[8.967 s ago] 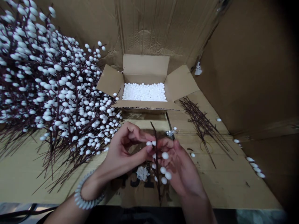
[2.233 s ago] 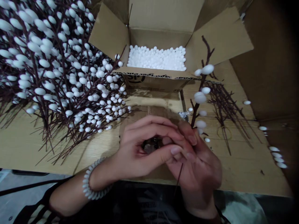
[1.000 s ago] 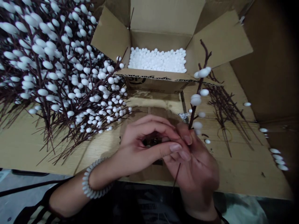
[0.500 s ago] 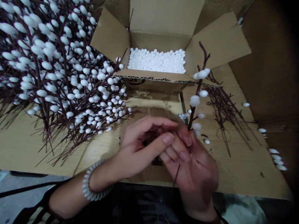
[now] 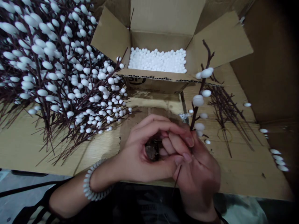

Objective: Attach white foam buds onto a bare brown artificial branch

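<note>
My right hand (image 5: 198,166) is closed around a brown artificial berry twig (image 5: 201,85) that stands up out of the fist, leaning slightly right. White oval berries (image 5: 198,100) sit along its upper part, while the thin bottom of the stem pokes out below the fingers. My left hand (image 5: 149,149) curves in from the left, thumb and fingertips pressed together against the right hand's fingers beside the stem. Whatever those fingertips pinch is hidden. Through the gap inside the left hand shows a dark brown lump (image 5: 151,151), its kind unclear.
An open cardboard box (image 5: 154,84) full of white foam balls (image 5: 157,60) stands behind the hands. A large pile of white-berried twigs (image 5: 58,77) fills the left. Bare brown twigs (image 5: 230,109) lie right, with several loose white berries (image 5: 279,160) near the cardboard wall (image 5: 263,68).
My left thumb has dropped lower and the left fingers have reached farther right, widening the gap inside that hand. The twig in my right hand has shifted slightly right.
</note>
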Demonstrator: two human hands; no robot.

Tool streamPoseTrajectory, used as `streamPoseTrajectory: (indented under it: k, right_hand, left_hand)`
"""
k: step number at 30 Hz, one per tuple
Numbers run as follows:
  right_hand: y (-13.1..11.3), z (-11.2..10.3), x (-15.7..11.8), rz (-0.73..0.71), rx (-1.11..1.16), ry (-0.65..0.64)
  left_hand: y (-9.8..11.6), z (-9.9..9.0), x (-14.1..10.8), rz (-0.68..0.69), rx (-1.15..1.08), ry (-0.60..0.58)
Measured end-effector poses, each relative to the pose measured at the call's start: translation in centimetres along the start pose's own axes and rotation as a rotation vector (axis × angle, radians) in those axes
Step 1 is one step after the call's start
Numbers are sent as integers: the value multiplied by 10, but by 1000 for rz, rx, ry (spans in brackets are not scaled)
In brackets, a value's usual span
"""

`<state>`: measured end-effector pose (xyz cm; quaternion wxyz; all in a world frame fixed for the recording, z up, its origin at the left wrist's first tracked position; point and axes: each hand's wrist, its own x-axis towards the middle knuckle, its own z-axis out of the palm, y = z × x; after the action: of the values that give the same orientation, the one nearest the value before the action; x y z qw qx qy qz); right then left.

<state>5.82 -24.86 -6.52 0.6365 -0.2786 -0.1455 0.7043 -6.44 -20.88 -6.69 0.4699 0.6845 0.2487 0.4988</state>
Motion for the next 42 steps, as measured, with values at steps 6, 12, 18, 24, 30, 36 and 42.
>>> streamPoseTrajectory:
  k: [6,12,18,24,30,36,42]
  right_hand:
    - [-1,2,1,39,27,-1]
    - [0,0,-1,26,27,-24]
    - [-2,0,-1,1,18,-25]
    - [-3,2,0,32,18,-19]
    - [-3,2,1,60,69,-20]
    - [-5,2,-3,83,88,-47]
    - [-5,3,0,47,39,-35]
  left_hand:
    - [-1,0,2,-17,5,2]
    - [-1,1,2,-3,18,12]
    - [-1,-2,2,-28,-26,-8]
    - [0,-3,3,-40,-49,-9]
    - [2,-5,2,-7,29,1]
    - [0,-6,3,45,89,-10]
    - [1,-7,4,26,76,-24]
